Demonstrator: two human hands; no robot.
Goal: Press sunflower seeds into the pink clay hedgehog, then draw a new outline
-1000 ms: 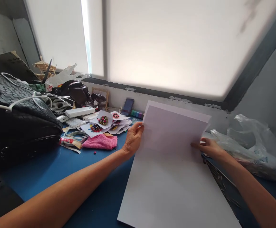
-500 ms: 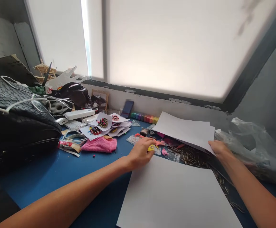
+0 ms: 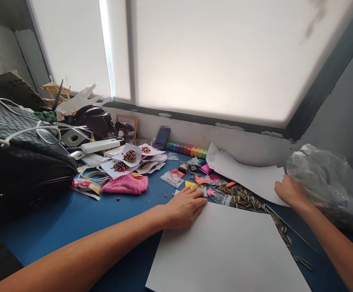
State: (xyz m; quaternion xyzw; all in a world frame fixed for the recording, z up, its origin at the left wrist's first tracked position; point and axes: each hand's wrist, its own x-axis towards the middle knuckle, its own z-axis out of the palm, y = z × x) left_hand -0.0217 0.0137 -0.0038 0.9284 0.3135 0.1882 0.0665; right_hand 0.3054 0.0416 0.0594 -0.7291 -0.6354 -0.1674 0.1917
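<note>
My left hand (image 3: 186,206) lies flat on the upper left corner of a white sheet or board (image 3: 234,251), its fingers stretched out. At the right, my right hand (image 3: 292,191) is closed on the near right corner of several loose sheets of white paper (image 3: 246,172). Those sheets bend and lean toward the wall. Between the two groups of paper lie a heap of striped sunflower seeds (image 3: 246,198) and small plastic bags of coloured clay (image 3: 203,180). A yellow packet (image 3: 191,185) sits just beyond my left fingertips.
Round papers with colourful seed-and-clay pieces (image 3: 130,156) are piled left of centre, beside a pink cloth (image 3: 126,184). A row of coloured clay blocks (image 3: 188,150) lines the wall. A black bag (image 3: 27,158) stands left; a clear plastic bag (image 3: 325,182) lies right, near my right arm.
My right hand has moved right with the loose sheets, uncovering more seeds and clay bags. My left hand has come down flat onto the near white sheet.
</note>
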